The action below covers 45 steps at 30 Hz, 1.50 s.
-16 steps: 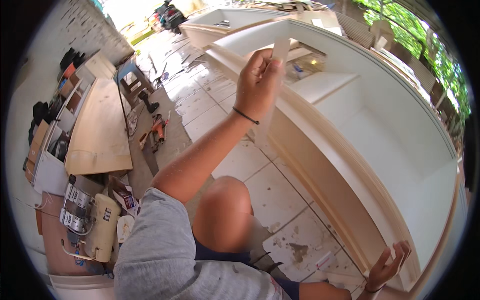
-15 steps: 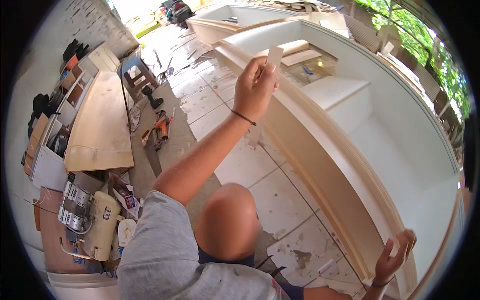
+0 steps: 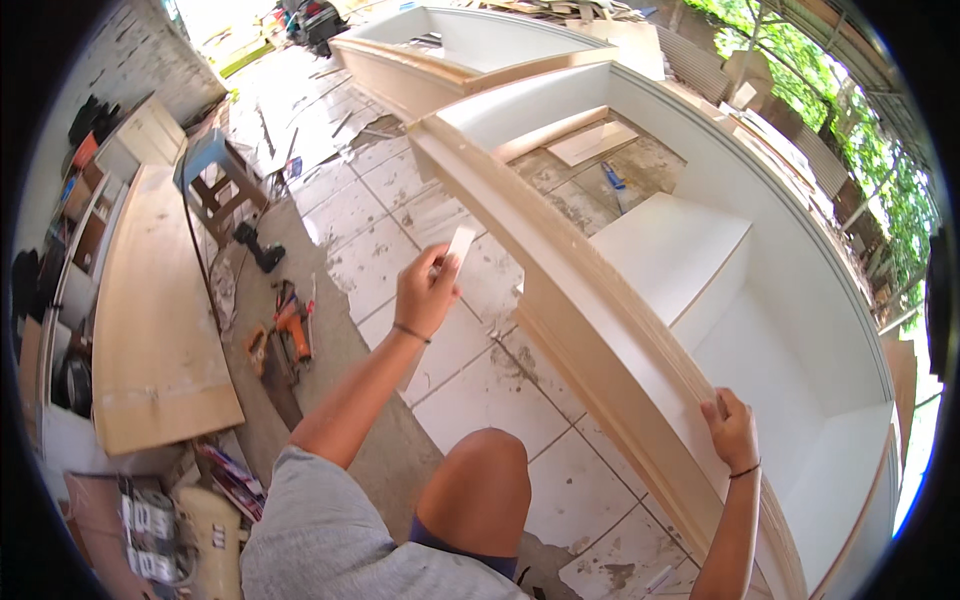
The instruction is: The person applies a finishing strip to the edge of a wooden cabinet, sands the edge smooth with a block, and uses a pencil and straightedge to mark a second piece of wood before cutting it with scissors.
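Against the long white cabinet (image 3: 720, 330) lying on its back across the tiled floor (image 3: 480, 390), I see my right hand (image 3: 733, 432) resting on the moulded wooden front edge (image 3: 600, 330), fingers curled over it and gripping lightly. My left hand (image 3: 425, 293) is raised just left of that edge, pinched shut on a small pale rectangular piece (image 3: 460, 245), perhaps sanding paper or a thin block; I cannot tell which. A bare knee (image 3: 480, 490) sits below, close to the cabinet's front. Farther left of the cabinet lie an orange power tool (image 3: 292, 327), a blue stool (image 3: 215, 175) and a long plywood board (image 3: 150, 310).
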Each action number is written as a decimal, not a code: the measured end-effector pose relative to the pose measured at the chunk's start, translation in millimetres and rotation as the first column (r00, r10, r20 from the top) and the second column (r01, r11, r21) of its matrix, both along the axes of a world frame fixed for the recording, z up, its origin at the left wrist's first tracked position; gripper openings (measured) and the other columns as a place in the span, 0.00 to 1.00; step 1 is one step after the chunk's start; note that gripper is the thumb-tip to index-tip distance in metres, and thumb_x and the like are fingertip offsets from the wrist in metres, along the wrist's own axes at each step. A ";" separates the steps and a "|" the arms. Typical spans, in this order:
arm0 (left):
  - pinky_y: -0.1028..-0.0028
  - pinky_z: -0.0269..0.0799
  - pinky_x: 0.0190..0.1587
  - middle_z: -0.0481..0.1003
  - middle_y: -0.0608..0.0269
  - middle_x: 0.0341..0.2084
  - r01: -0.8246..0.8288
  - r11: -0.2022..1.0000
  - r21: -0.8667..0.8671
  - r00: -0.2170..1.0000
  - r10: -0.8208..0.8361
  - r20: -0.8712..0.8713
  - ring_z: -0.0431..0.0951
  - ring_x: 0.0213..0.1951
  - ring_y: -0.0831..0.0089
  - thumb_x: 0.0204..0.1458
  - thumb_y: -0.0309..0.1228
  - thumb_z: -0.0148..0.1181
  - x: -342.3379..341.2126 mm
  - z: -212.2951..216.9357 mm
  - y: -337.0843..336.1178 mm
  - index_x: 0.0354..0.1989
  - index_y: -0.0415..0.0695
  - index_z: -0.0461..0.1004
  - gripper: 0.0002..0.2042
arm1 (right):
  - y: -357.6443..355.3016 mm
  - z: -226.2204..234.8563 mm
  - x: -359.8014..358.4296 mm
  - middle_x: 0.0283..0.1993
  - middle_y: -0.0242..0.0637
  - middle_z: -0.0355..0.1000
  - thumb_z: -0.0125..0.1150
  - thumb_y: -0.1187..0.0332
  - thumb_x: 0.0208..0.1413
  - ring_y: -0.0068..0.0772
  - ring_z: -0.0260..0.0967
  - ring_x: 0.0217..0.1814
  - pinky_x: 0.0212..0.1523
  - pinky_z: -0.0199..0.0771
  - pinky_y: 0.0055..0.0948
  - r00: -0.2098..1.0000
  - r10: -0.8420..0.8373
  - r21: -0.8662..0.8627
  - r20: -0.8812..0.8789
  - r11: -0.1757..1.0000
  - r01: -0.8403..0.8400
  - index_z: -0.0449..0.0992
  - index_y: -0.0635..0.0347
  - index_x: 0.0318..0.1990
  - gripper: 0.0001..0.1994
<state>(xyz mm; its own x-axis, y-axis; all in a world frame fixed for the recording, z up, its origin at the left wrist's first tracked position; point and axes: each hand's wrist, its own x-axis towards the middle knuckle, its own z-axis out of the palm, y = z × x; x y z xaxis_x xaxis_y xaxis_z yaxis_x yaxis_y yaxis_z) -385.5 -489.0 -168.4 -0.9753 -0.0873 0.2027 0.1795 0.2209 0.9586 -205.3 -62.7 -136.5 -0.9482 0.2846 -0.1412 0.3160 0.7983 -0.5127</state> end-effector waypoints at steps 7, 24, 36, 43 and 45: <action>0.80 0.67 0.17 0.73 0.64 0.25 -0.134 0.983 -0.124 0.983 0.148 0.110 0.73 0.17 0.80 0.57 0.32 0.55 -16.2 -10.0 -56.0 0.43 0.39 0.74 0.11 | 12.7 -15.1 6.9 0.26 0.47 0.71 0.67 0.44 0.43 0.47 0.71 0.28 0.32 0.70 0.39 0.990 0.090 -0.075 -0.110 0.992 -0.099 0.73 0.61 0.43 0.30; 0.78 0.69 0.15 0.74 0.64 0.26 -0.206 0.953 -0.223 0.968 0.232 0.096 0.79 0.20 0.75 0.54 0.32 0.57 42.8 77.0 -32.5 0.47 0.41 0.73 0.14 | 2.2 -0.5 -2.0 0.35 0.47 0.70 0.72 0.43 0.34 0.51 0.69 0.40 0.40 0.69 0.43 0.958 0.287 0.042 -0.022 0.957 -0.286 0.66 0.66 0.47 0.39; 0.72 0.71 0.31 0.75 0.58 0.20 -0.337 0.657 -0.675 0.937 0.307 -0.170 0.78 0.26 0.69 0.53 0.34 0.59 20.4 74.0 -107.5 0.40 0.43 0.77 0.10 | 4.5 -9.6 -5.9 0.47 0.53 0.70 0.70 0.46 0.40 0.56 0.68 0.50 0.49 0.68 0.43 0.945 0.315 -0.086 -0.091 0.943 -0.323 0.63 0.68 0.55 0.41; 0.67 0.72 0.35 0.78 0.58 0.29 -0.322 0.598 -0.734 0.947 0.187 -0.263 0.78 0.32 0.61 0.52 0.37 0.59 -131.8 62.0 -145.9 0.36 0.46 0.78 0.09 | -42.1 -9.2 -103.8 0.45 0.50 0.70 0.38 0.48 0.65 0.48 0.68 0.48 0.50 0.66 0.37 0.929 0.359 -0.228 -0.083 0.901 -0.369 0.65 0.68 0.55 0.28; 0.66 0.72 0.35 0.78 0.59 0.30 -0.295 0.587 -0.754 0.954 0.137 -0.266 0.78 0.33 0.60 0.51 0.37 0.59 -184.7 56.3 -156.3 0.35 0.46 0.79 0.09 | -73.9 -3.8 -150.3 0.39 0.49 0.70 0.38 0.48 0.65 0.45 0.68 0.42 0.46 0.67 0.34 0.935 0.350 -0.299 -0.050 0.889 -0.348 0.66 0.68 0.54 0.28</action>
<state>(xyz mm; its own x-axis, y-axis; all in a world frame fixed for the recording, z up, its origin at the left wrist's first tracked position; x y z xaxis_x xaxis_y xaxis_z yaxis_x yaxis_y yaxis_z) -570.2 -645.3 -112.1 -0.8942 -0.0231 0.4472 0.1568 0.9193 0.3611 -355.6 -136.6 -140.4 -0.9776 -0.1209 -0.1725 0.0484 0.6679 -0.7426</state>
